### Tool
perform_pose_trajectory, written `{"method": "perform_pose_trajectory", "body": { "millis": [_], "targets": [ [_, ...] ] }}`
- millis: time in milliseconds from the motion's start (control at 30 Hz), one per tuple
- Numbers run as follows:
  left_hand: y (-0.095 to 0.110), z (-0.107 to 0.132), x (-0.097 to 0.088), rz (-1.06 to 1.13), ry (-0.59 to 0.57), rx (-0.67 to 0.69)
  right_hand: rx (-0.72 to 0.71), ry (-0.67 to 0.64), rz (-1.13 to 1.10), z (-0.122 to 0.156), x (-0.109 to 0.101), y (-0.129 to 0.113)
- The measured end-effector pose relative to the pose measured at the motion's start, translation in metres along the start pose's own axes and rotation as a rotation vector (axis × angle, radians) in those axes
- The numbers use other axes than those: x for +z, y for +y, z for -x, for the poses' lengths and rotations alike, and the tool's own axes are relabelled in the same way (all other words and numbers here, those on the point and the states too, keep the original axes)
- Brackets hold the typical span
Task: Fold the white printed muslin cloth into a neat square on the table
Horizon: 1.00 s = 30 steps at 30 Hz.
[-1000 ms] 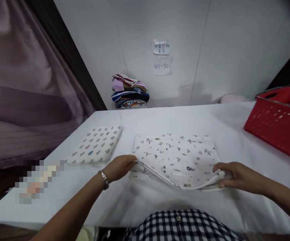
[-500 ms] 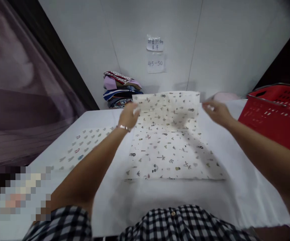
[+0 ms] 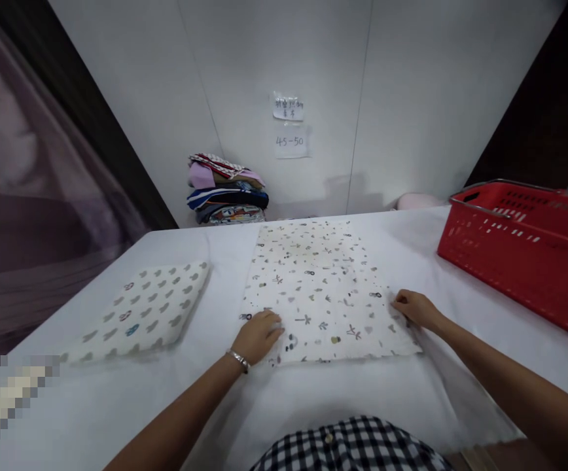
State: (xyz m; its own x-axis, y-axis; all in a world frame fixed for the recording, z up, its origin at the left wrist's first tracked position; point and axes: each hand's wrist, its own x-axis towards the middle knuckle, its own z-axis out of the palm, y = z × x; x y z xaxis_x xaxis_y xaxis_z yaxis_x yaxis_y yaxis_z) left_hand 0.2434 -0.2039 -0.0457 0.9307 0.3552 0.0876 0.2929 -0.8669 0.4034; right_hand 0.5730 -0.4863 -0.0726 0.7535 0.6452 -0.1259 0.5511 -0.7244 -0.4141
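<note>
A white cloth (image 3: 313, 294) printed with small palm trees, rainbows and other motifs lies spread flat on the table. My left hand (image 3: 258, 335), with a silver bracelet at the wrist, rests on its near left part, fingers apart and laid on the fabric. At the right edge, my right hand (image 3: 415, 309) has thumb and fingers pinched together on the cloth's border. Left of this cloth lies a folded cloth (image 3: 151, 307) with rows of grey animal-like shapes and a few coloured ones.
A stack of folded fabrics (image 3: 228, 190) stands at the back left by the wall. On the right is a red plastic basket (image 3: 514, 255) with a metal handle. Paper notes (image 3: 291, 140) hang on the wall. A purplish curtain (image 3: 43, 196) hangs at the left.
The far end of the palm-tree cloth was raised and now lies flat. Both hands have come back toward me to its near half, and the view has shifted slightly.
</note>
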Motion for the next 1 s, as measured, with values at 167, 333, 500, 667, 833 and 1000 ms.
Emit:
{"method": "perform_pose_trajectory", "body": {
  "millis": [167, 333, 500, 667, 833, 1000],
  "targets": [
    [0.021, -0.006, 0.005, 0.126, -0.044, -0.019, -0.023, 0.009, -0.007, -0.003, 0.001, -0.003],
    [0.045, -0.013, 0.009, 0.296, -0.09, -0.064, -0.068, 0.106, -0.076, 0.004, -0.016, -0.023],
    [0.083, -0.03, 0.011, 0.626, -0.142, -0.163, -0.163, -0.011, -0.609, 0.007, -0.023, -0.075],
    [0.118, -0.044, 0.027, 1.055, -0.072, -0.181, -0.302, -0.261, -0.987, 0.019, -0.008, -0.15],
    [0.118, -0.043, 0.028, 1.18, 0.222, -0.256, -0.606, -0.41, -1.008, 0.042, 0.007, -0.198],
    [0.082, -0.017, -0.021, 1.063, 0.178, -0.359, -0.896, -0.16, -0.795, 0.052, 0.006, -0.197]
  ]
}}
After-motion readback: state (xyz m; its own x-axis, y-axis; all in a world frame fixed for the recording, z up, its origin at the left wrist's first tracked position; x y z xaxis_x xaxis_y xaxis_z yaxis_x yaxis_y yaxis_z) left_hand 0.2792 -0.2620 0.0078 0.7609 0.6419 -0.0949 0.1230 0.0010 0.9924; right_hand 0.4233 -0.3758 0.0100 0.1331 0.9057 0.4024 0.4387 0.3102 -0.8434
